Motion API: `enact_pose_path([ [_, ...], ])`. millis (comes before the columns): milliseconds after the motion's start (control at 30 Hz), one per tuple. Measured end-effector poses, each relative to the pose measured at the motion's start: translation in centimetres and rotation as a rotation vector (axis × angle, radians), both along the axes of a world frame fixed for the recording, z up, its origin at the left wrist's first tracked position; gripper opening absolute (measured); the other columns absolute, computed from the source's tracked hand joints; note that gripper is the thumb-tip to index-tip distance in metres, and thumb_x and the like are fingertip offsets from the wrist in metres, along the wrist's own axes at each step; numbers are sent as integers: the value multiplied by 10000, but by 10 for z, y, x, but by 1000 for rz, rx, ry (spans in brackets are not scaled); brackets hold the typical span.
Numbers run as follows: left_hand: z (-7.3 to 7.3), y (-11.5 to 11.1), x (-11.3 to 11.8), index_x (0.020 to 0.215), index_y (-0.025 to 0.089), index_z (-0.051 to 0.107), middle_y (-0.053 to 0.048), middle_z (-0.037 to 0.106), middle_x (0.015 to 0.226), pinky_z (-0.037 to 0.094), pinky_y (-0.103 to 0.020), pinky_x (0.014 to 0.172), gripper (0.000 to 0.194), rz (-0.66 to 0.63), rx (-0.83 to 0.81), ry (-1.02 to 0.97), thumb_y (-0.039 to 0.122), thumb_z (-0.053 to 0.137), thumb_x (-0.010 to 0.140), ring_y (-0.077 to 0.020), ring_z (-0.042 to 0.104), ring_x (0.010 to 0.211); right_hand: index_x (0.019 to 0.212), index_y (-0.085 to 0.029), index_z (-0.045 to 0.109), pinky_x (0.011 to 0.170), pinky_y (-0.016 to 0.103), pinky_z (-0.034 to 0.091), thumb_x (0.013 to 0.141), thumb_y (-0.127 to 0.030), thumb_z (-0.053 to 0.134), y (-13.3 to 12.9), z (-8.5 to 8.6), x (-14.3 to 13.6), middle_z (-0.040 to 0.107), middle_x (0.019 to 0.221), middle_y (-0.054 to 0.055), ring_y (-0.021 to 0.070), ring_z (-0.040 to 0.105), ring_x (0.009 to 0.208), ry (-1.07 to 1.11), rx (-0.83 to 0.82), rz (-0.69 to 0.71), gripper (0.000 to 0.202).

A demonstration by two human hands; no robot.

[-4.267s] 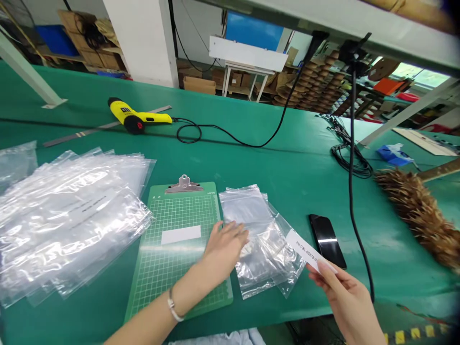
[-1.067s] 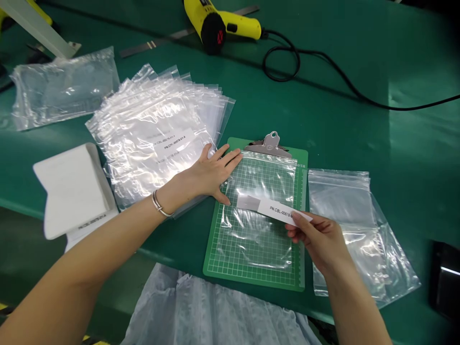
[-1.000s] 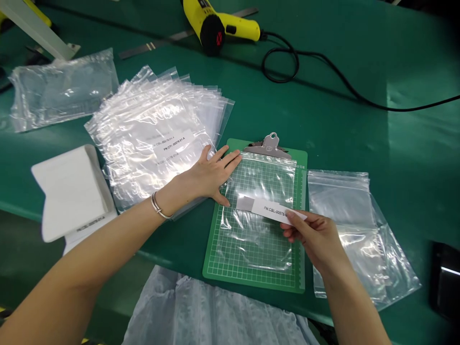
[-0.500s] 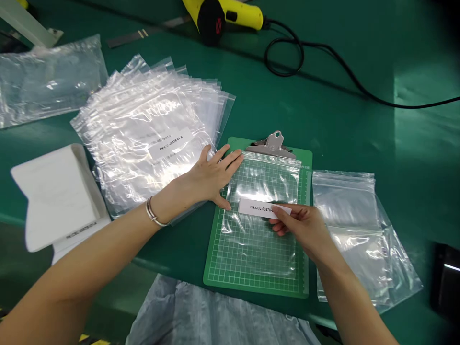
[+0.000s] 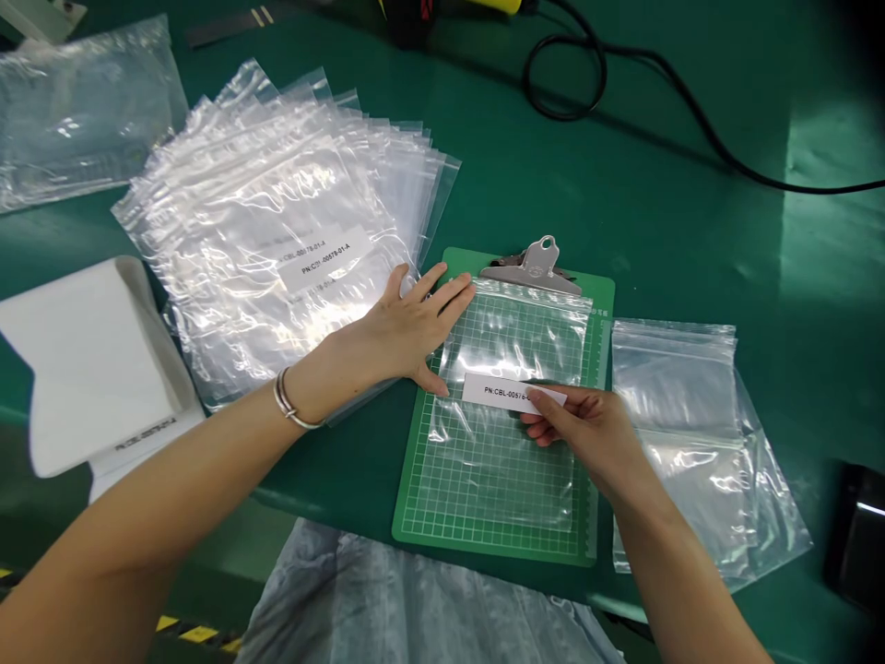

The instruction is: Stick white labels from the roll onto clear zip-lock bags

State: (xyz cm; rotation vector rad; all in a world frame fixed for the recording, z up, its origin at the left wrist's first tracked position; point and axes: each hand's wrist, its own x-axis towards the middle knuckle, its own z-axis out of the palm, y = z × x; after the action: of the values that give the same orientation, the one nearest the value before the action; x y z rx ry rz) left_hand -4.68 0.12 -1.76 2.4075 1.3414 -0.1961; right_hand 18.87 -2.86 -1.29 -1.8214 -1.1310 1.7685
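A white label (image 5: 494,391) printed "PN:CBL-00578" is pinched at its right end by my right hand (image 5: 577,420), whose fingers are closed. It lies over the middle of a clear zip bag (image 5: 504,470); whether it touches the plastic I cannot tell. That bag rests on a green gridded clipboard (image 5: 407,516), its zip edge just below the metal clip (image 5: 536,267). With fingers spread, my left hand (image 5: 421,323) is at the bag's upper left edge and the clipboard's left side. A fanned pile of labelled clear bags (image 5: 277,203) lies beside it.
More clear zip bags (image 5: 681,443) lie right of the clipboard. A white label sheet (image 5: 97,360) curls at the left, near another clear bag (image 5: 83,120). A black cable (image 5: 691,101) crosses the back, and a dark device (image 5: 857,535) sits at the right edge.
The camera view has shifted, so the far items sit higher in the picture. Both hands and the label stay in nearly the same places over the bag.
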Motion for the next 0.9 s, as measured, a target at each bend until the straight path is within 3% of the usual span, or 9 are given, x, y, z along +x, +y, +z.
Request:
enact_pose_path([
  [233, 1, 0, 1, 1403, 55, 37, -202, 71, 1472, 51, -654, 993, 1128, 4, 7, -10, 546, 687, 623, -414, 15, 1321, 823, -108, 705, 398, 168, 494, 580, -423, 755, -1, 1, -1, 679, 560, 39, 101, 596, 443, -11, -5, -11, 401],
  [500, 2, 1, 2, 1409, 69, 28, -173, 56, 1479, 54, -655, 993, 1164, 7, -5, 52, 608, 663, 597, -416, 19, 1321, 879, -113, 699, 426, 182, 513, 668, -404, 705, -3, -3, 1, 683, 604, 40, 107, 609, 482, -38, 33, 42, 359],
  [733, 9, 0, 5, 1408, 66, 16, -173, 29, 1481, 53, -634, 1004, 1113, 12, -17, 111, 571, 653, 648, -400, -7, 1327, 887, -114, 694, 437, 180, 505, 711, -382, 662, -5, -4, -1, 674, 598, 30, 99, 602, 482, -53, 58, 39, 323],
  [900, 18, -1, -3, 1411, 117, -44, -133, -35, 1488, 72, -633, 1011, 1109, 5, 5, 35, 652, 579, 667, -373, -27, 1338, 885, -106, 687, 433, 187, 494, 724, -363, 640, -5, -5, -3, 669, 593, 29, 96, 587, 465, -54, 57, 42, 307],
])
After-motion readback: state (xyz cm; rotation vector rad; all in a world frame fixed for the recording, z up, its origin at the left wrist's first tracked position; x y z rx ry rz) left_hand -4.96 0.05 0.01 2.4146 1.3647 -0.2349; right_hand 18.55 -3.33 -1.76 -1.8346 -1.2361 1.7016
